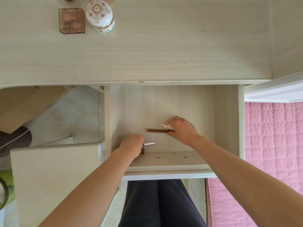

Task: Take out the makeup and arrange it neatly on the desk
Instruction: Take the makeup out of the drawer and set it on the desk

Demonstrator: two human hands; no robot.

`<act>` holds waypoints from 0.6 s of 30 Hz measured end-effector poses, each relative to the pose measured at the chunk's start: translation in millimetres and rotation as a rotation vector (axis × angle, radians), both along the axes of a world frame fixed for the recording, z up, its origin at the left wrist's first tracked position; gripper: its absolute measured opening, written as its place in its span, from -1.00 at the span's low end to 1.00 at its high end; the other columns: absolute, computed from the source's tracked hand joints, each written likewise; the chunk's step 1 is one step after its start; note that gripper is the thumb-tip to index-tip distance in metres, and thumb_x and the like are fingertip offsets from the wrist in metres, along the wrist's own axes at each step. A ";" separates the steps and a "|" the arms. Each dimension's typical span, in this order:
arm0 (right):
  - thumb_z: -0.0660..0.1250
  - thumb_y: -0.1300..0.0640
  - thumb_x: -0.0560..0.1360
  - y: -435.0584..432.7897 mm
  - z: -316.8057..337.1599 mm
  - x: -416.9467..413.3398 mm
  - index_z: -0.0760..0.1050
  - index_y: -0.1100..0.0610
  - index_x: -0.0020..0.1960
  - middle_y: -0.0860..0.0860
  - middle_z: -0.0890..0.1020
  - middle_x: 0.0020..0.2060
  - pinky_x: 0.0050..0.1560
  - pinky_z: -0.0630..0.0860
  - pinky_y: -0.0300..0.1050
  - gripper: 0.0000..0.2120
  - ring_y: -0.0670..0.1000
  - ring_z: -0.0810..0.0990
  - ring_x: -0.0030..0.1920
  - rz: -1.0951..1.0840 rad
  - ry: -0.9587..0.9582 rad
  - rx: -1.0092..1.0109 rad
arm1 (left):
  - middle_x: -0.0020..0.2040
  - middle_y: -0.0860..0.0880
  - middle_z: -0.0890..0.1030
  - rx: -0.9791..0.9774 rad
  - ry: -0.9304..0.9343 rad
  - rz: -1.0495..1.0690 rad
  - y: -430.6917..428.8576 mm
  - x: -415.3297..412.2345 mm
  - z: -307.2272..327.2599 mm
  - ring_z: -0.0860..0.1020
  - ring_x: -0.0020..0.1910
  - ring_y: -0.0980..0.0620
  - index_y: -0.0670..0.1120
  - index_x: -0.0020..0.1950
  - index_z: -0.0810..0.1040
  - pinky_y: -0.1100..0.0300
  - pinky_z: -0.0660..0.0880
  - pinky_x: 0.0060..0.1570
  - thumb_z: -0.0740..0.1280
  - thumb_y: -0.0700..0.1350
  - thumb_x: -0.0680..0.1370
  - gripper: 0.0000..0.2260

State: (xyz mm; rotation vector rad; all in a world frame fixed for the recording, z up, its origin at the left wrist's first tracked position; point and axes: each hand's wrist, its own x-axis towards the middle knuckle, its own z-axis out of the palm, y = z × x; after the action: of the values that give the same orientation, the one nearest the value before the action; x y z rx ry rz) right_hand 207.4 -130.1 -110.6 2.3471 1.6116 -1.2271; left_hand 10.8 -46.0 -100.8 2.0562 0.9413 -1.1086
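You are looking straight down into an open drawer (pixel 164 104) pulled out from under a pale wooden desk (pixel 155 54), and both of your bare arms reach into it.

Your left hand (pixel 132 145) sits near the drawer's front left corner. Its fingers are curled round a silver-capped tube (pixel 149 143), whose metal end sticks out to the right of your knuckles. A short brown end (pixel 142 151) shows just below it, also under your hand; you cannot tell from here whether it is a separate piece.

Your right hand (pixel 182 128) is further in, near the middle of the drawer floor. Its fingertips pinch a white and pink item (pixel 165 126) (too small to make out what it is). Just beside that, a slim brown stick (pixel 157 130) lies flat on the drawer floor, pointing left, with its right end under your fingers.

On the desk top, at the far left, a square brown palette (pixel 71 20) lies flat, and a white egg-shaped box (pixel 100 14) with red floral decoration stands just beside it on the right.

A pink quilted cover (pixel 273 136) fills the right edge. A white surface (pixel 54 177) and a cardboard box (pixel 24 105) sit to the left, and your dark trousers (pixel 162 203) show below the drawer front.
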 end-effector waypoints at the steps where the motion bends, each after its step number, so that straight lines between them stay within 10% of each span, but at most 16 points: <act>1: 0.38 0.02 0.47 -1.3 1.0 1.8 0.49 0.10 0.06 -0.05 0.43 -0.05 -0.18 0.37 -0.12 -0.78 0.03 0.48 0.03 -0.006 -0.010 -0.005 | -0.05 -0.12 0.60 -0.005 0.002 0.002 -0.3 -0.1 -0.5 0.58 -0.10 -0.12 -0.14 -0.02 0.56 0.07 0.54 -0.13 0.26 -0.28 0.53 -0.88; 12: 0.35 0.05 0.52 7.4 -1.9 -27.3 0.49 0.05 0.14 -0.02 0.48 0.04 -0.15 0.48 -0.08 -0.79 0.02 0.47 0.08 0.033 -0.040 0.060 | -0.03 -0.10 0.62 -0.135 -0.098 0.305 5.6 -6.4 -4.6 0.57 -0.10 -0.05 -0.16 0.01 0.58 0.15 0.47 -0.07 0.40 -0.19 0.50 -0.89; 18: 0.41 0.10 0.47 5.8 -1.3 -18.4 0.50 0.11 0.03 0.00 0.53 -0.15 -0.21 0.45 -0.10 -0.82 0.04 0.49 -0.12 -0.399 0.136 0.005 | -0.20 -0.16 0.57 -0.152 -0.190 0.639 13.0 -6.2 -0.8 0.51 -0.27 -0.05 -0.22 -0.10 0.54 0.16 0.46 -0.28 0.38 -0.20 0.50 -0.91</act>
State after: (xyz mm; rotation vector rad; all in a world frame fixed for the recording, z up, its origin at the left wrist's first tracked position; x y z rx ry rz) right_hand 189.0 -124.2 -111.9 2.7322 1.2079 -1.4764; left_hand 4.7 -33.1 -101.7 1.5328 1.2485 -0.6080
